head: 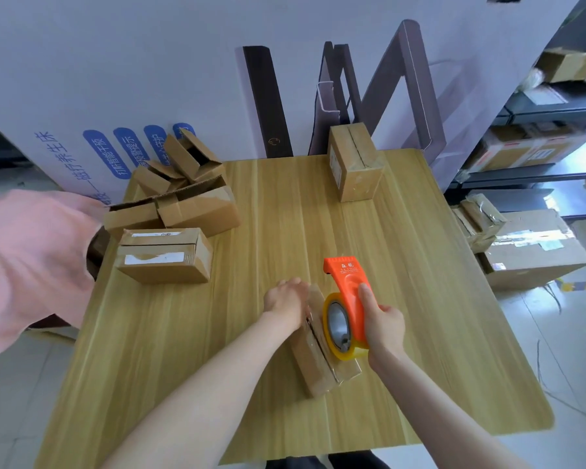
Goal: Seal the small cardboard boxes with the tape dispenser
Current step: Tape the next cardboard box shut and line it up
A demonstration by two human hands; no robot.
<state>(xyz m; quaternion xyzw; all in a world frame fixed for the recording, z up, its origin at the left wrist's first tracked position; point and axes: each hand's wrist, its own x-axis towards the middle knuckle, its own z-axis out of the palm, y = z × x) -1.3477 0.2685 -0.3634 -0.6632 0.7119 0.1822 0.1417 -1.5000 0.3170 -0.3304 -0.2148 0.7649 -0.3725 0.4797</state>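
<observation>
A small cardboard box (315,370) lies near the front of the wooden table (271,231), with clear tape along its top. My left hand (286,301) presses on its far end. My right hand (383,321) grips the orange tape dispenser (347,292), whose yellowish tape roll (339,330) rests on the box top. The dispenser's toothed end points away from me, past the box's far end. A taped box (354,162) stands at the back right. A closed box with white labels (164,253) lies at the left.
A heap of open, untaped boxes (183,191) sits at the back left. Another person's pink sleeve (31,262) reaches in from the left edge. Large white cartons lean behind the table. Shelves and floor boxes (528,248) stand to the right.
</observation>
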